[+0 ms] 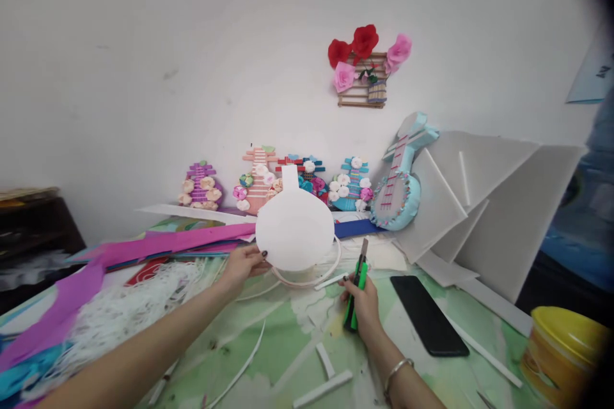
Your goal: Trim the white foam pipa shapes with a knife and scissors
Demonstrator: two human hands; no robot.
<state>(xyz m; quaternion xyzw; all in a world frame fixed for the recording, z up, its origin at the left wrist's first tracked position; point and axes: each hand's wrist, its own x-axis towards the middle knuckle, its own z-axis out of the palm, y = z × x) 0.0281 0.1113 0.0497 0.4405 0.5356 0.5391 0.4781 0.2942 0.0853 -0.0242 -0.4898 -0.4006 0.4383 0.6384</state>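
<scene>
At the middle of the green table (283, 339), your left hand (249, 265) pinches the low left edge of the white cutout (295, 230), with your thumb on the front. The white cutout stands up in front of you, wide and round, with a short neck on top. Your right hand (359, 299) is closed around the green cutter (355, 297), and its blade points up, apart from the white cutout. A small white piece (330, 282) lies by your right fingertips; you cannot tell if they pinch it. A bracelet (399, 372) sits on your right wrist. Around the bottom of the white cutout bends a white loop (338, 262). Nearer to you, short white strips (322, 390) and a thin curvy strip (242, 367) lie on the table. Right of your right hand is a flat black phone (429, 316), and past it a yellow tub (561, 358). On your left is a pile of white shreds (129, 310), with pink paper (177, 241) behind it. Farther back, a light blue toy guitar (398, 192) leans near big white boards (484, 185). High on the wall (192, 45) are red and pink paper flowers (365, 42).
</scene>
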